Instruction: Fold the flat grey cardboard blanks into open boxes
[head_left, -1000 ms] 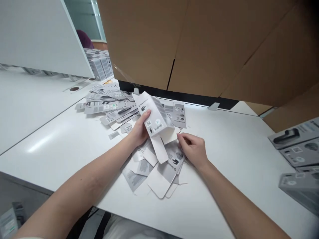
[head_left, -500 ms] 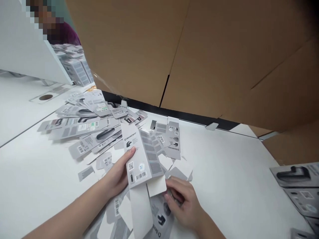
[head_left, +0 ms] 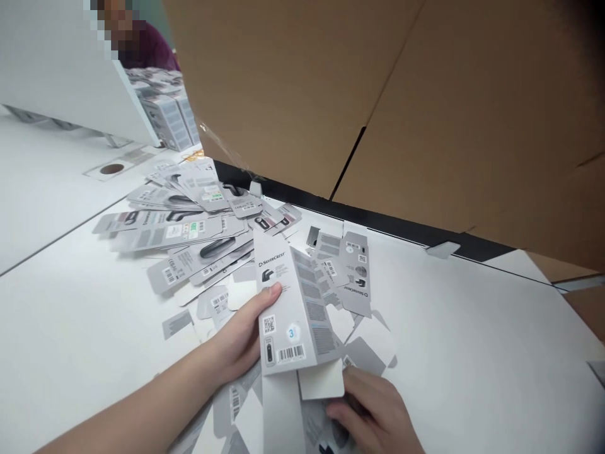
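Note:
A grey-and-white SilverCrest printed carton (head_left: 295,302), tilted and folded into box shape, is gripped along its left side by my left hand (head_left: 243,337), thumb on the front panel. Its lower end is open. A long flap (head_left: 282,413) hangs down there, beside a shorter white flap (head_left: 322,381). At the right edge of that short flap, my right hand (head_left: 378,407) has its fingers curled in, closed on the carton's lower right end; the fingertips are partly hidden. Flat carton blanks (head_left: 236,419) lie beneath both hands.
Fanned flat cartons (head_left: 179,227) cover the white table (head_left: 454,353) on the left. More loose blanks (head_left: 357,271) lie behind the right hand. A large brown cardboard sheet (head_left: 293,94) stands along the back. Beyond a white panel (head_left: 61,63) are formed boxes (head_left: 167,120) and a person in purple (head_left: 154,47).
The view has shifted, so everything sits further right in the picture. Both hands keep their places on the carton, and the right hand is slightly lower at its end.

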Available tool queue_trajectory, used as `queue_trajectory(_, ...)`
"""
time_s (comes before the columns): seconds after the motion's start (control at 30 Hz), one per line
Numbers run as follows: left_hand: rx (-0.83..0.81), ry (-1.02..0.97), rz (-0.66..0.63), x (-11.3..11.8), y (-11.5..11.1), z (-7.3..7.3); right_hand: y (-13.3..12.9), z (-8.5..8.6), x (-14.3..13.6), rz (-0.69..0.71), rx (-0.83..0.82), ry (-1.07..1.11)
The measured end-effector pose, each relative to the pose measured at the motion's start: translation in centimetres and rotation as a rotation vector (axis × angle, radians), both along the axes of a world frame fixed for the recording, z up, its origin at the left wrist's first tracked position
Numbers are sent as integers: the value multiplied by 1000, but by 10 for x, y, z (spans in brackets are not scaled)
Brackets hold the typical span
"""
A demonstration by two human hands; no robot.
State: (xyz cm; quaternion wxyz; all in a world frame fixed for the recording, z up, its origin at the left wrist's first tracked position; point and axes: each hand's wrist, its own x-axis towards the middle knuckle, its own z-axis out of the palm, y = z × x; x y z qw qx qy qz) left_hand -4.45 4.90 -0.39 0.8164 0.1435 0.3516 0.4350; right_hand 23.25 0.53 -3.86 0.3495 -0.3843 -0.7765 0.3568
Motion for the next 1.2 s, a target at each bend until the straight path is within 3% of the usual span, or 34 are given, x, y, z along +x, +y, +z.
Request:
queue_trajectory(0.33, -27, -129, 126, 1, 2, 5, 2, -2, 1, -96, 5, 32)
queue_trajectory(0.47, 11, -188, 156, -7, 0, 7, 2, 17, -16, -160, 26, -13)
queue_trajectory(0.6, 82, -200, 136, -21, 3, 7, 15, 44, -47, -137, -20, -52)
queue_trajectory(0.67, 95, -194, 124, -27, 8, 8, 25, 48, -63, -128, -11, -5)
queue_trajectory(0.83, 236, -157, 218, -23, 21, 4, 42, 18, -79, -77, -92, 169)
queue_trajectory(0.93, 282, -126, 232, -17, 21, -1, 41, 2, -78, -77, -78, 153)
queue_trajectory(1.2, 298, -54, 183, -13, 13, -6, 40, -3, -77, -72, 11, 28)
